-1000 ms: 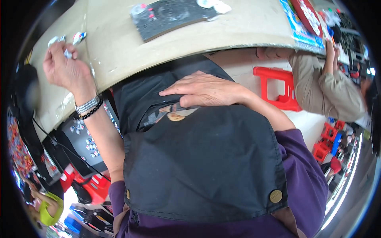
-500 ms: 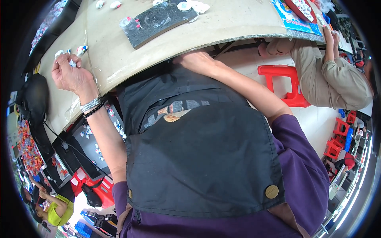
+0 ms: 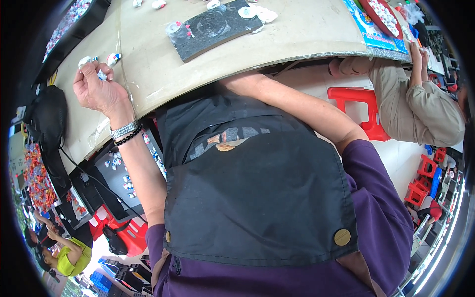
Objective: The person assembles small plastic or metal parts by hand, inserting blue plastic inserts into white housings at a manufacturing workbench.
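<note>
My left hand (image 3: 101,93) is raised at the table's left side with its fingers curled. Small white-and-blue pieces show at its fingertips; one white piece (image 3: 84,62) sits by the thumb and another (image 3: 102,74) between the fingers. Just beyond them lies a similar white, blue and red piece (image 3: 114,59) on the tabletop. My right hand (image 3: 238,82) reaches beneath the table's front edge, over the dark apron (image 3: 257,198). Its fingers are hidden there.
On the table (image 3: 148,84) are a dark slab (image 3: 217,30), a cloudy cup (image 3: 177,31) and a round white lid (image 3: 247,12). A red bowl (image 3: 365,7) of white pieces stands at right. A tray (image 3: 111,171) sits below left; a co-worker (image 3: 420,106) sits at right.
The whole view has shifted slightly, so the table things appear farther right. My right hand has slipped deeper under the table edge. My left hand keeps its curled grip.
</note>
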Tool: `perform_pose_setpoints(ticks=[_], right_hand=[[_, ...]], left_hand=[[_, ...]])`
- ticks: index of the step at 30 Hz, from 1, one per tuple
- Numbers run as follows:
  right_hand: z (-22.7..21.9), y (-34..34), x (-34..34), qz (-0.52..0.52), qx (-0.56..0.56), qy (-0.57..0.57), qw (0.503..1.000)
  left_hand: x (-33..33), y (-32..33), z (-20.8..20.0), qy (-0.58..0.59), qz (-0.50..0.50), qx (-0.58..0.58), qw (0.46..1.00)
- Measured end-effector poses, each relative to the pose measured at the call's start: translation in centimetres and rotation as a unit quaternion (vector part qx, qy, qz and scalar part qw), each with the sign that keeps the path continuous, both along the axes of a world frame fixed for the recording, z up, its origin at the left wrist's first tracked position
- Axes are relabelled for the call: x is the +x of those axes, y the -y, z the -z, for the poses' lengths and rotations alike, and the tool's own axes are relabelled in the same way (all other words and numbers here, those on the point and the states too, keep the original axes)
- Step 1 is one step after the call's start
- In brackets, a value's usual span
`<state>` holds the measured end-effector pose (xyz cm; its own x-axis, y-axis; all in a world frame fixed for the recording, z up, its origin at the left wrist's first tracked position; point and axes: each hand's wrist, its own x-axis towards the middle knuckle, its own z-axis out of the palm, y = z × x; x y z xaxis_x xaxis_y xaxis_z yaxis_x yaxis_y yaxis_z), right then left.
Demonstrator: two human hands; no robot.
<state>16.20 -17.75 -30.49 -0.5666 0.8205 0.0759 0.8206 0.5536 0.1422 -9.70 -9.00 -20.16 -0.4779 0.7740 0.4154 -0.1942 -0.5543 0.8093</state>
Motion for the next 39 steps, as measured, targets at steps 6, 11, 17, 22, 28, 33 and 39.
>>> perform_pose_setpoints(ticks=[6,11,17,22,28,33,39], right_hand=[[1.3,-0.1,0.6,-0.022,0.084,0.041,0.995],[-1.7,1.6,1.7,0.062,-0.096,-0.252,0.961],[-6.3,6.7,5.4,0.091,-0.167,-0.389,0.901],[-11.7,8.7,6.1,0.086,-0.146,-0.535,0.828],[-16.3,6.3,3.7,0.114,-0.154,-0.776,0.601],[-16.4,5.4,3.8,0.175,-0.269,-0.828,0.461],[-15.0,4.5,4.5,0.154,-0.192,-0.808,0.535]], left_hand=[[0.0,-0.1,-0.2,-0.001,0.01,-0.002,1.0],[-0.1,1.3,-1.2,0.036,0.09,0.003,0.995],[6.0,6.4,-2.8,0.134,0.348,-0.059,0.926],[10.0,10.0,-2.4,0.118,0.435,-0.116,0.885],[12.3,11.2,-2.5,0.065,0.444,-0.168,0.878],[12.8,11.4,-2.2,0.073,0.443,-0.171,0.877],[13.3,11.2,-2.2,0.074,0.461,-0.168,0.868]])
